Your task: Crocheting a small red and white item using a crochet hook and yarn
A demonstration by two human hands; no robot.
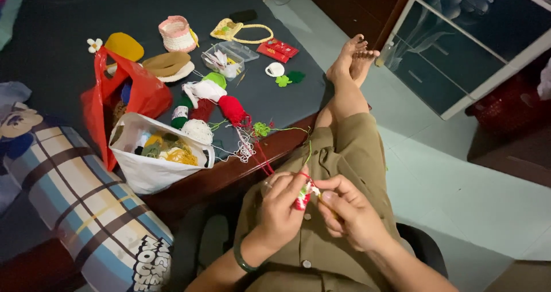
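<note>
The person is sitting with legs stretched out past the bed's edge, and both hands are meeting over the lap, working a small crochet piece (303, 195) in red, white and green. The left hand (281, 209) is pinching the piece between thumb and fingertips, closed firmly on it. The right hand (350, 211) is curled just beside the piece, fingers folded in on what looks like a thin hook; the hook itself is too hidden to be sure. A red strand (263, 157) and a green strand (309, 148) are running up from the piece toward the yarn balls (229, 108) on the bed above it. Up and to the left of the piece, a white bag (155, 168) of yarn is sitting near a red bag (123, 99).

This appears to be mid-stitch work. The next stitch likely calls for steady tension on the strands and a firm pinch on the piece.
</note>
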